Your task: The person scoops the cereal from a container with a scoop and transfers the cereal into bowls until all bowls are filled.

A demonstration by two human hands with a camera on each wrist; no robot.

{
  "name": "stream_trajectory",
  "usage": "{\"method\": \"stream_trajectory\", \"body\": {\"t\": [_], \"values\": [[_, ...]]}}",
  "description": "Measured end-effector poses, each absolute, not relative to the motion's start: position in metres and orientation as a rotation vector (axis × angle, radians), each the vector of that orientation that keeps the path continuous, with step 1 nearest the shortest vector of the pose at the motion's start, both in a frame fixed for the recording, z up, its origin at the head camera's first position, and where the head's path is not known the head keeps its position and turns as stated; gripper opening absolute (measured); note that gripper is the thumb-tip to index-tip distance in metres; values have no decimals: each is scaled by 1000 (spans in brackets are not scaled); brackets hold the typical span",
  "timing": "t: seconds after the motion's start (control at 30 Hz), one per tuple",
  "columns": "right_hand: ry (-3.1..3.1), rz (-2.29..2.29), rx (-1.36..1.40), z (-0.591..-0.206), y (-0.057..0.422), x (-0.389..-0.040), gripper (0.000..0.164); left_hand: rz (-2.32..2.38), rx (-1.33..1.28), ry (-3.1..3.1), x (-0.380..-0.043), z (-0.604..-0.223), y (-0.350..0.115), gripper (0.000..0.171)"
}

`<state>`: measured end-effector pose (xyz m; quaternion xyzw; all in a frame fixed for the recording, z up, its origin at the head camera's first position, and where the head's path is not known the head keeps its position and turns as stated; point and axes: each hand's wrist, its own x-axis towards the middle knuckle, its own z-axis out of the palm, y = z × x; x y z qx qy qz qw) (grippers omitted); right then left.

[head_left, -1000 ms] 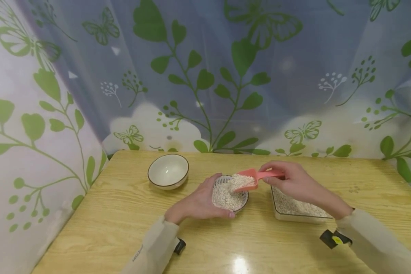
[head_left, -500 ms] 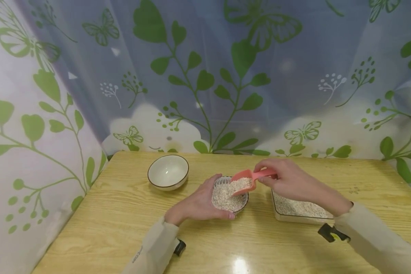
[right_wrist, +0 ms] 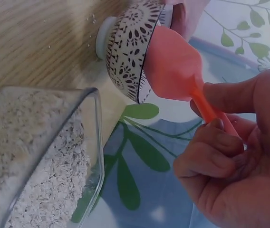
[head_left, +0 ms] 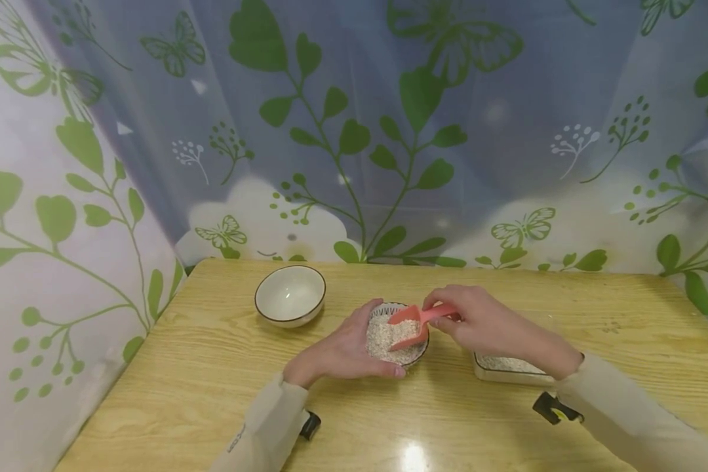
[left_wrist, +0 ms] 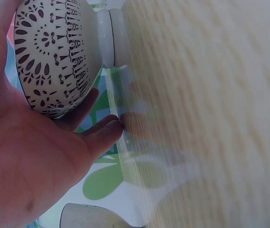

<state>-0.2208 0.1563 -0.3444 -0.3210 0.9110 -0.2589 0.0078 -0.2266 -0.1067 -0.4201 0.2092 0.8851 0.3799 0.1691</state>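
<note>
A small bowl point(left_wrist: 54, 57) with a dark flower pattern stands on the table, filled with pale oat flakes point(head_left: 379, 337). My left hand point(head_left: 342, 347) holds it from the left, the thumb at the near side and the fingers round the far side. Over the bowl, my right hand point(head_left: 478, 321) grips a pink scoop point(right_wrist: 173, 66) by its handle. The scoop dips into the bowl with its open end tilted down toward the left, and flakes lie in it. In the right wrist view, thumb and curled fingers wrap the handle.
A rectangular container point(head_left: 510, 376) of oat flakes stands right of the bowl, partly hidden under my right forearm. A plain white bowl point(head_left: 290, 295) with a dark rim sits at the back left. Behind the wooden table point(head_left: 212, 393) hangs a leaf-patterned cloth point(head_left: 330, 216).
My right hand has moved left and slightly down with the scoop, which is now lower and deeper over the patterned bowl. The left hand and that bowl have stayed in place.
</note>
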Motion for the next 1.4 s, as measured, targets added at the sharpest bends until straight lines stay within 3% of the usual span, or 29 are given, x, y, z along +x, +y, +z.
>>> {"method": "stream_trajectory", "body": {"t": [0.73,1.07,1.4], "values": [[3104,-500,-1128,-312,167,-202,21,1076,588,2527,-225,-420,-107,132],[3010,-969,-849,-332,195,-203,26,977,616,2599,-224,-419,-106,131],[2849,-1354,-578,-367,253,-192,25,958,639,2612,-224,-419,-104,134]]}}
